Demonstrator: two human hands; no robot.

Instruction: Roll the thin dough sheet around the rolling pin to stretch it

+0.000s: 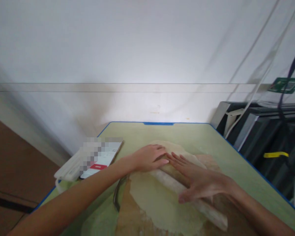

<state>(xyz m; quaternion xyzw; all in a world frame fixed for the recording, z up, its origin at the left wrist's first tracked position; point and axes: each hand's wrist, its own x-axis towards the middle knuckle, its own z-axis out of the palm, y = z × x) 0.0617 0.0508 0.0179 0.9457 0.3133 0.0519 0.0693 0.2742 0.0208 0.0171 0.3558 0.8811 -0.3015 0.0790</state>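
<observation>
Two bare hands work a pale wooden rolling pin (171, 182) across a thin dough sheet (162, 205) in a head-camera view of a light green worktop (238, 164). The pin lies on top of the dough, set at a slant, its near end pointing toward the lower right and its far end hidden under the left hand (149, 158). That hand rests palm down over the far part of the dough, fingers pressed together and laid flat, the thumb held apart and pointing to the right hand (195, 175). The right hand lies across the pin over the right side of the dough, its fingers stretched out and slightly spread, thumb set well off from them. The fingertips of the two hands nearly meet; whether they touch cannot be told. Beneath the dough is a brown board (124, 223), showing at the left and right. Left of the dough, a dark curved cord (116, 196) lies just beside the board; farther left, a smartphone (109, 159) with a red button on its lit screen sits next to a white box (67, 165). Beyond the dough rises a white wall (147, 49); well to its right stand dark flat-sided cases (263, 131).
</observation>
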